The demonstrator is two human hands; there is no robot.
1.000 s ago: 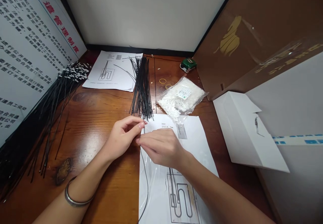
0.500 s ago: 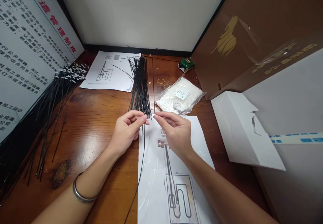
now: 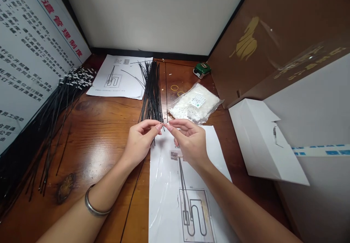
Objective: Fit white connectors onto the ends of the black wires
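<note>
My left hand point(image 3: 142, 139) is closed in a pinch at the end of a thin black wire point(image 3: 132, 195), whose length trails below the hand to the bottom edge. My right hand point(image 3: 190, 139) pinches a small white connector, mostly hidden by its fingertips. Both sets of fingertips meet just above the printed drawing sheet point(image 3: 164, 206). Right behind them lies a bundle of black wires point(image 3: 151, 93), its near ends reaching to the fingers. A clear bag of small white parts point(image 3: 195, 102) rests beyond my right hand.
At the left lies a pile of black wires with white ends point(image 3: 78, 78). Another drawing sheet point(image 3: 100, 77) is at the back. A green tape measure point(image 3: 201, 70) and rubber bands point(image 3: 174, 88) lie near the back. A white box point(image 3: 254, 137) and brown panel point(image 3: 273, 27) bound the right.
My left hand has moved slightly right, so the fingertips of both hands now meet. The trailing wire has swung left, off the drawing sheet.
</note>
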